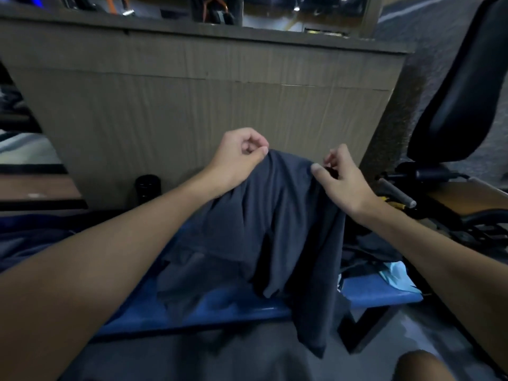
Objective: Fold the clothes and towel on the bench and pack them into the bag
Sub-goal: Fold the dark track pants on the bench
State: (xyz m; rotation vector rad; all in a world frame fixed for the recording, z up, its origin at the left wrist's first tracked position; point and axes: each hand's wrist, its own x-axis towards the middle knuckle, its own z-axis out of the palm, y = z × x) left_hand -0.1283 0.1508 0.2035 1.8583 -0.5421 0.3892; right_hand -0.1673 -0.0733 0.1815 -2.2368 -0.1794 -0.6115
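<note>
A dark grey garment [275, 229] hangs lifted above the blue bench [379, 294], its lower end trailing past the bench's front edge. My left hand [236, 158] pinches its top edge at the left corner. My right hand [341, 180] pinches the top edge at the right, thumb pressed on the cloth. Both arms reach forward over the bench. More dark clothing [371, 248] and a light blue cloth [397, 273] lie on the bench's right end. I cannot make out a bag.
A tall brown panel wall [192, 105] stands right behind the bench. A black cylinder [148, 187] sits at its foot. A black padded machine seat [464, 92] and handle bars [395, 192] stand at the right. Grey floor [220, 353] lies in front.
</note>
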